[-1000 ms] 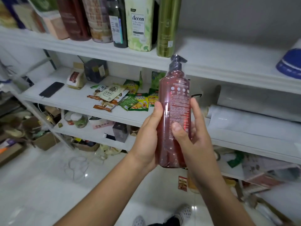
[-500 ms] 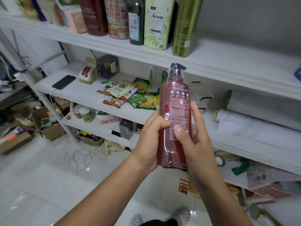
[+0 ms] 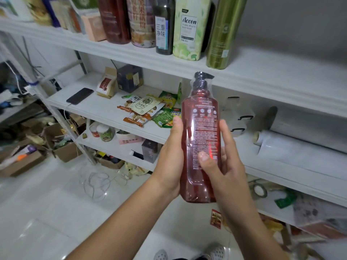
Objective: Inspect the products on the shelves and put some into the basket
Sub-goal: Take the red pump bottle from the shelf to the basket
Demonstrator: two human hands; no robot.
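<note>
Both hands on the red bottle (image 3: 201, 143), held upright in front of the shelves (image 3: 262, 79); pump (image 3: 201, 79) on top, back label with white print faces the camera, clear film wrap over it; left hand (image 3: 171, 162) cups the bottle's left side, thumb pointing up along the edge, palm against the lower body; right hand (image 3: 225, 162) wraps the right side, thumb (image 3: 205, 158) pressed across the label, fingers extended up behind the bottle; both forearms come up from the bottom of frame, converging on the bottle; bottle's pump sits just below the top shelf edge, under the green bottle (image 3: 223, 32) and the Accen bottle (image 3: 189, 29); left of the bottle, on the middle shelf: snack packets (image 3: 148, 109), a phone (image 3: 79, 96), a dark box (image 3: 129, 78); right of the bottle: film rolls (image 3: 304, 147); no basket in view.

Versus 0.5 s ago: left thumb was bent across the label front, now it lies straight up the left edge; right grip unchanged, thumb on the label as before; bottle upright in both frames, same place against the shelves; versus 1.0 s ago the view has shifted so the shelf items sit further right in frame.
</note>
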